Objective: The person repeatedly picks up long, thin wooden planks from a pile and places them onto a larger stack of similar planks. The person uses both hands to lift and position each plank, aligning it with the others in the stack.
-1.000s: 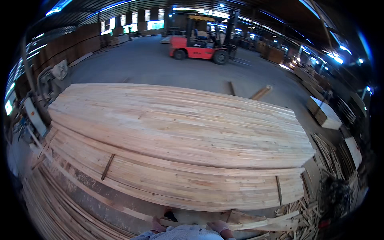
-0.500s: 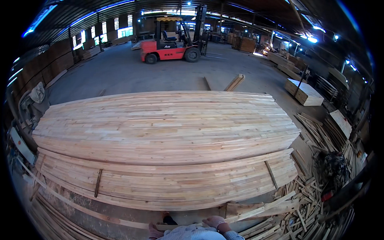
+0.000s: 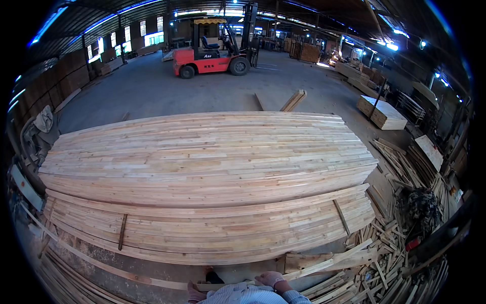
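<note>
A long, narrow wooden strip [image 3: 147, 280] runs across the front of my body, bending with the lens toward both sides. My left hand [image 3: 195, 293] grips it at the lower edge of the picture, its fingers partly cut off from view. Further right, my right hand [image 3: 271, 278] is closed over the same strip, close to my striped shirt. Beyond the hands lies a low stack of pale boards [image 3: 228, 233], with two dark sticks [image 3: 122, 232] laid across it. Behind it is a wider, higher stack of boards [image 3: 207, 157].
Loose offcuts [image 3: 377, 263] litter the floor at the right, and more strips [image 3: 76, 278] lie at the lower left. A red forklift [image 3: 210, 63] stands on the concrete floor beyond the stacks. Another board pile [image 3: 382, 112] sits at the far right.
The whole view has shifted slightly, with the scene sitting a little higher and further left. Both hands keep their hold on the wooden strip.
</note>
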Demonstrator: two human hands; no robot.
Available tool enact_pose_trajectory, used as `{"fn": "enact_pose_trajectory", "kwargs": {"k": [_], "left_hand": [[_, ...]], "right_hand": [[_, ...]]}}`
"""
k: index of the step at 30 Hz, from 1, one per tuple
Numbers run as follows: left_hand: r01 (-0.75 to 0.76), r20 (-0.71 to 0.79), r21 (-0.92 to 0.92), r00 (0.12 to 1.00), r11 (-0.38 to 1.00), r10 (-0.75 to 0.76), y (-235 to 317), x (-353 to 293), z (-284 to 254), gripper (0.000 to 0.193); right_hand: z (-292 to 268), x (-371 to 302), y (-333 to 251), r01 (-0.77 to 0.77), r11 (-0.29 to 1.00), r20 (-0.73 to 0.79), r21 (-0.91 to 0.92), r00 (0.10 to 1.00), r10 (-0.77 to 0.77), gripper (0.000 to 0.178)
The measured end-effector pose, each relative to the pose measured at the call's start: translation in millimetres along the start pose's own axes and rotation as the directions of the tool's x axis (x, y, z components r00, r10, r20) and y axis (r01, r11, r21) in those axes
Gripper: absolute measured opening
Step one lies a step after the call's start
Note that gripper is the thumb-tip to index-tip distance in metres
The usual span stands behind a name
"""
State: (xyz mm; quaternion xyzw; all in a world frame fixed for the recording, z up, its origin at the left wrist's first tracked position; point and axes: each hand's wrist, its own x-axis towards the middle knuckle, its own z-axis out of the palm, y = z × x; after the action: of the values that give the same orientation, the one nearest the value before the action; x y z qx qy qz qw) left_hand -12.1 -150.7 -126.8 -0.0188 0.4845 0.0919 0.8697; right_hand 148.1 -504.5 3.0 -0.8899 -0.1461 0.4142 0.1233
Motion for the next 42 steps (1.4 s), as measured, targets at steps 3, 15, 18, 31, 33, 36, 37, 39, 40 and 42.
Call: {"fn": "enact_pose_trajectory", "kwargs": {"k": [3, 15, 18, 31, 33, 36, 37, 39, 40, 42], "left_hand": [[-0.045, -0.014, 0.001, 0.999, 0.999, 0.045, -2.8, 4.2, -1.8, 0.054], [-0.147, -0.084, 0.022, 0.985, 0.989, 0.148, -13.7, -14.7, 17.0, 0.051], [-0.181, -0.067, 0.064, 0.98, 0.981, 0.185, -15.4, -32.3, 29.2, 0.051], [-0.139, -0.022, 0.128, 0.989, 0.982, 0.143, 1.5, -2.2, 8.0, 0.057], [-0.15, -0.02, 0.138, 0.988, 0.979, 0.154, 2.2, -1.1, 7.5, 0.058], [-0.162, -0.016, 0.151, 0.986, 0.975, 0.167, 4.0, -0.7, 3.5, 0.06], [-0.173, -0.016, 0.156, 0.984, 0.973, 0.177, 4.2, -0.2, 2.1, 0.06], [-0.18, -0.014, 0.164, 0.983, 0.97, 0.185, 4.4, 1.6, -1.8, 0.061], [-0.186, -0.012, 0.165, 0.982, 0.969, 0.191, 4.9, 0.5, -5.9, 0.062], [-0.204, 0.048, 0.17, 0.979, 0.964, 0.199, 11.7, 14.3, -17.7, 0.065]], "right_hand": [[-5.2, -4.4, -5.1, 0.0, 1.0, 0.0, 0.011, 1.0, 0.0, 0.064], [2.0, 2.3, 1.4, -0.007, 1.0, -0.014, 0.001, 1.0, 0.007, 0.059], [4.7, 3.7, 1.3, -0.005, 1.0, -0.013, -0.007, 1.0, 0.005, 0.06], [3.0, -6.4, -1.0, 0.039, 0.999, -0.04, 0.01, 0.998, -0.039, 0.062], [2.0, -8.1, -3.0, 0.027, 1.0, -0.033, 0.016, 0.999, -0.026, 0.062], [-2.4, -13.0, -8.6, 0.008, 1.0, -0.021, 0.028, 1.0, -0.007, 0.062], [-4.0, -15.3, -10.8, 0.002, 0.999, -0.018, 0.032, 1.0, -0.002, 0.062], [-4.0, -17.3, -11.5, -0.009, 0.999, -0.009, 0.038, 1.0, 0.009, 0.062], [-3.2, -16.4, -10.6, -0.012, 0.999, -0.002, 0.039, 1.0, 0.012, 0.062], [-3.6, -14.3, -11.8, -0.003, 1.0, 0.008, 0.028, 1.0, 0.003, 0.061]]}}
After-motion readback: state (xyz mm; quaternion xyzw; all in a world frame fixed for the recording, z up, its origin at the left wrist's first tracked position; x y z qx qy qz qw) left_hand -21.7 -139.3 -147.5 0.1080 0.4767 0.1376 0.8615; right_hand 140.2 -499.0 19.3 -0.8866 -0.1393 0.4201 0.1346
